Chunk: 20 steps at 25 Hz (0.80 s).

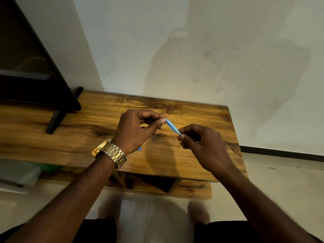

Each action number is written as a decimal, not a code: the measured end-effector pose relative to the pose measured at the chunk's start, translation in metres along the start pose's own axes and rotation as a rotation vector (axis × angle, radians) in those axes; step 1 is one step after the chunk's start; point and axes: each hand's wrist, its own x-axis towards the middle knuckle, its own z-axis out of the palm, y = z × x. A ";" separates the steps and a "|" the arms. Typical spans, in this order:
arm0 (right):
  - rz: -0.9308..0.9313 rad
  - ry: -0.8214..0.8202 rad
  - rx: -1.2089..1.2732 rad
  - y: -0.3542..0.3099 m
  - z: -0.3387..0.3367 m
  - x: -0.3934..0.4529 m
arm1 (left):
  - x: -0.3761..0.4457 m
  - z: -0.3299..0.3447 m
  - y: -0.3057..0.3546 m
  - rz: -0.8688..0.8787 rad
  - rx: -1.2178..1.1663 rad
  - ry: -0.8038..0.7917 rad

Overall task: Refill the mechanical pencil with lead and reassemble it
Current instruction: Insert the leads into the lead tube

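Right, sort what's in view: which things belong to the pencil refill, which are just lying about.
Belongs to the job:
- blue pencil barrel, held at its ends by left hand and right hand
- small blue pieces on the table, likely pencil parts

Just lying about:
- black stand on the wooden table
- gold wristwatch

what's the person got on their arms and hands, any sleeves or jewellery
Both forearms are bare, with no sleeves in view. The left hand has a gold metal watch with a link bracelet at the wrist. The right hand shows no watch, and no rings are visible.
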 end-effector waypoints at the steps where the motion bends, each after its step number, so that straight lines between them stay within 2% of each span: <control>1: 0.015 0.009 0.027 -0.001 0.000 0.001 | 0.004 -0.001 -0.005 -0.040 -0.029 0.009; 3: 0.044 0.062 0.102 -0.002 -0.005 0.005 | 0.011 -0.002 -0.018 -0.155 0.028 0.070; 4: 0.063 0.090 0.149 -0.003 -0.009 0.006 | 0.014 -0.001 -0.027 -0.177 0.182 0.089; 6: 0.095 0.119 0.225 -0.005 -0.015 0.007 | 0.014 0.007 -0.043 -0.166 0.537 0.027; 9: 0.113 0.134 0.301 -0.005 -0.025 0.005 | 0.009 0.025 -0.057 -0.237 0.745 -0.110; 12: 0.109 0.134 0.335 -0.004 -0.031 0.004 | 0.010 0.034 -0.059 -0.309 0.807 -0.109; 17: 0.106 0.137 0.345 -0.002 -0.034 0.005 | 0.010 0.042 -0.055 -0.293 0.850 -0.144; 20: 0.106 0.131 0.359 -0.004 -0.033 0.005 | 0.009 0.038 -0.039 -0.246 0.650 -0.108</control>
